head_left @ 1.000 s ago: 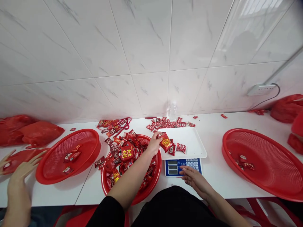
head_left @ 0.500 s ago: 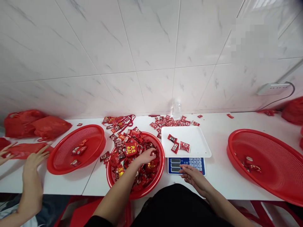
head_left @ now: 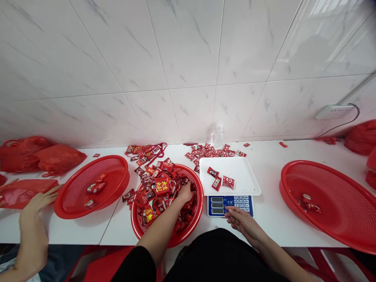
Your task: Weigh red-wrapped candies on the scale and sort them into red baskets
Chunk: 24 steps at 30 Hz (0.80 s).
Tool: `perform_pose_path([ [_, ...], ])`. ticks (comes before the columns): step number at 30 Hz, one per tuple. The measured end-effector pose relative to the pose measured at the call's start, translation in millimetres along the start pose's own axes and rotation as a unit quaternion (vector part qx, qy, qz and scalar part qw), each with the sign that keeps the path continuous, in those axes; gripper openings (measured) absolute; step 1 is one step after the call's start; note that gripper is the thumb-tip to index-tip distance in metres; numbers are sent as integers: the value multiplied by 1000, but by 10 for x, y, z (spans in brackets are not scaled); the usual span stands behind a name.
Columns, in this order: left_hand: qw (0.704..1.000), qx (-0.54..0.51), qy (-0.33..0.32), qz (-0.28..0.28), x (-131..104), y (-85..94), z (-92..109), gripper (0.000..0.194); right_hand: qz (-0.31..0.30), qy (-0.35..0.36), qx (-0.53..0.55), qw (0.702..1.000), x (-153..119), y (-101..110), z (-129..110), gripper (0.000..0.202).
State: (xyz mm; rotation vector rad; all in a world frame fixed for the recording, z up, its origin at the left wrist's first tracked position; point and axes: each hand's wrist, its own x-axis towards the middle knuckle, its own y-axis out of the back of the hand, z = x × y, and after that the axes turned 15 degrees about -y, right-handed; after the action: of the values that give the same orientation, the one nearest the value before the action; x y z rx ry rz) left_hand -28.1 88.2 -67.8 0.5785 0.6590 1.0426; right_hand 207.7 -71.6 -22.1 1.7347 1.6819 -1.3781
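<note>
My left hand (head_left: 185, 192) reaches into a red perforated basket (head_left: 200, 207) heaped with red-wrapped candies (head_left: 161, 185). Its fingers point down among the packets at the right side of the heap, and their tips are hidden. My right hand (head_left: 239, 218) hovers at the front edge of a blue-and-white digital scale (head_left: 230, 203), fingers loosely bent and apart, holding nothing visible. On the scale's white tray (head_left: 246, 176) lie several small red packets (head_left: 221, 179) close together on its left half.
Two more red baskets, one left (head_left: 123, 184) and one right (head_left: 337, 196), hold a few packets each. Loose red packets (head_left: 208, 150) and a clear bottle (head_left: 219, 137) are by the tiled wall. At far left a co-worker's hand (head_left: 44, 199) touches a red bag (head_left: 26, 192).
My left hand has moved slightly and turned down, deeper among the packets. My right hand stays nearly where it was. The co-worker's other hand has left the view.
</note>
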Motion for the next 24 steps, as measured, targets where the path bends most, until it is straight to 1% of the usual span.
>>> perform_pose_path([
  [7,1000,-5,-3,15,-46,56,-4,36,-18,11,-9,1000,16,-37,-6,30],
  [13,998,16,-64,16,-44,128,-56,27,-17,10,-16,1000,-35,-81,-65,29],
  [16,998,24,-52,29,-47,174,-57,26,-18,7,-17,1000,-66,-92,-84,28],
  [20,996,19,-56,61,-60,266,-1,23,-14,4,-19,1000,-79,-100,-88,27],
  [22,994,5,-60,91,-62,332,56,22,-12,5,-18,1000,-74,-99,-84,26],
  [24,989,-19,-55,134,-60,409,131,24,-14,7,-16,1000,-65,-94,-78,26],
])
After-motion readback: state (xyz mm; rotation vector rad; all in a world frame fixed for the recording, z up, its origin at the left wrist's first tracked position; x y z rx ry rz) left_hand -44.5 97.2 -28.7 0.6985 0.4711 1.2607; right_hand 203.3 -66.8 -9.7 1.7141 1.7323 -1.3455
